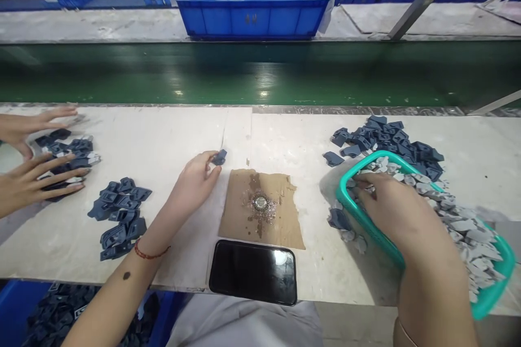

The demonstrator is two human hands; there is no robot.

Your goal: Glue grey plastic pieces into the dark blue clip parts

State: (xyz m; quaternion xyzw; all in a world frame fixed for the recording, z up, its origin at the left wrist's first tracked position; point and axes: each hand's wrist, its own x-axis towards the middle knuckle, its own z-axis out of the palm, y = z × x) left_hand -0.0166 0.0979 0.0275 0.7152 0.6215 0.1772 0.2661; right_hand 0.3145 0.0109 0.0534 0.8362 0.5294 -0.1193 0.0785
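Observation:
Between the thumb and fingers of my left hand is a small dark blue plastic part, held just above or on the white tabletop. My right hand reaches into a teal basket full of light grey plastic pieces. Its fingers curl down among the pieces, and their tips are partly hidden, so what they grip cannot be made out. Between my hands lies a brown cardboard piece with a small round metallic item on it, ringed by wet spots.
A black phone lies at the near edge. Dark blue parts form piles at right and left. Another person's hands work at far left. Beyond runs a green conveyor belt, with a blue crate behind it.

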